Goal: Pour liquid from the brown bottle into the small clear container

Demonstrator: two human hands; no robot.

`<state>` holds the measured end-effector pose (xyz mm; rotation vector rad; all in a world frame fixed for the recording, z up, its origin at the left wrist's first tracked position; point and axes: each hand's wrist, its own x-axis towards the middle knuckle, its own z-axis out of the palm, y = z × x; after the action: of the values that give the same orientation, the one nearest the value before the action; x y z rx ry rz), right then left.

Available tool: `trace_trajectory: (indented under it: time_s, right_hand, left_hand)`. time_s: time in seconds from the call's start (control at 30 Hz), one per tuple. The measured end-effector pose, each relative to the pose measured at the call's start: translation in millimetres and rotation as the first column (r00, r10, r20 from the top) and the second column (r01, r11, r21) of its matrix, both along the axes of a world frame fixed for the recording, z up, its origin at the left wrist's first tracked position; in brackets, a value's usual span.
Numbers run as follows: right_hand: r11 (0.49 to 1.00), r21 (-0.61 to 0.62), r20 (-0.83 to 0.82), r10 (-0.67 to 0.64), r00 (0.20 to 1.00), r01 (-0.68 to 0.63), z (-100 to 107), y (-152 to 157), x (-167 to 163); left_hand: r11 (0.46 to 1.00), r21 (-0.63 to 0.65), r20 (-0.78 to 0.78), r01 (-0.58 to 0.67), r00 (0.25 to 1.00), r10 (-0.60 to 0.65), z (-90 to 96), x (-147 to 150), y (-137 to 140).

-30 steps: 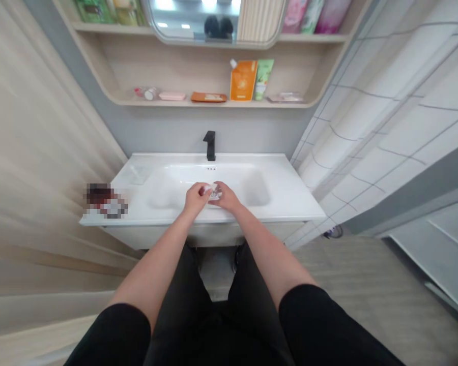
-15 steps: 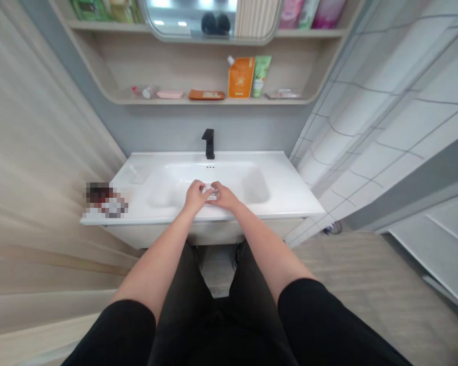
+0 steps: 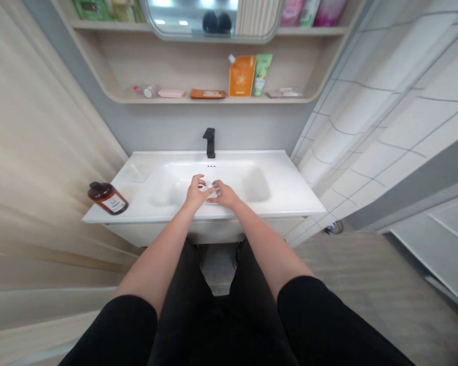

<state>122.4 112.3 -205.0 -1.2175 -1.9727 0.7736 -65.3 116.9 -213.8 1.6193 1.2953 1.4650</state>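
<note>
Over at the front left corner of the bench, a brown bottle with a black cap and a white label lies tipped on its side, parked well clear of the basin so it stays out of the way of the person's arms. Moving in toward the middle, the left hand comes up over the front rim of the sink basin, fingers curled and pinching, and right against it is the small pale object, held between the two hands above the bowl. What it is can't be told at this size; it looks whitish or clear. The right hand closes in from the other side, fingers bent around the same thing, so both hands are partly closed on it and touching each other. Holding it over the basin makes sense: anything dripping or dropped lands in the bowl, not on the floor. Straight behind the hands, the black faucet stands at the back edge of the bench, spout pointing at them; no water shows. Up on the shelf, an orange pouch leans beside a green tube, upright against the back.
</note>
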Motion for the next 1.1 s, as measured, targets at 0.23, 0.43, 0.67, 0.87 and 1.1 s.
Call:
trace_trajectory:
  time_s: [0.23,0.43,0.67,0.87,1.1]
  right_hand:
    - [1.000,0.006,0.001,0.009,1.000,-0.009,2.9,-1.8,0.5]
    - [1.000,0.002,0.005,0.020,1.000,-0.020,4.0,-2.5,1.1]
    - [1.000,0.000,-0.009,0.031,0.999,-0.031,-0.7,0.8,1.8]
    - [0.999,0.006,0.006,0.031,0.999,-0.031,1.3,-0.2,2.0]
    - [1.000,-0.014,0.002,0.013,1.000,-0.013,2.6,-1.5,1.9]
  left_hand:
    - [0.998,-0.008,0.052,0.070,0.996,-0.069,-1.2,-0.4,0.2]
    - [0.986,-0.064,0.110,0.152,0.983,-0.144,-0.4,-0.3,1.5]
    - [0.998,-0.037,0.074,0.056,0.996,-0.054,-3.0,-1.1,2.7]
    - [0.986,-0.091,0.113,0.139,0.985,-0.128,-4.7,-1.2,2.0]
    - [0.990,-0.061,0.082,0.128,0.989,-0.123,-3.0,-2.6,4.3]
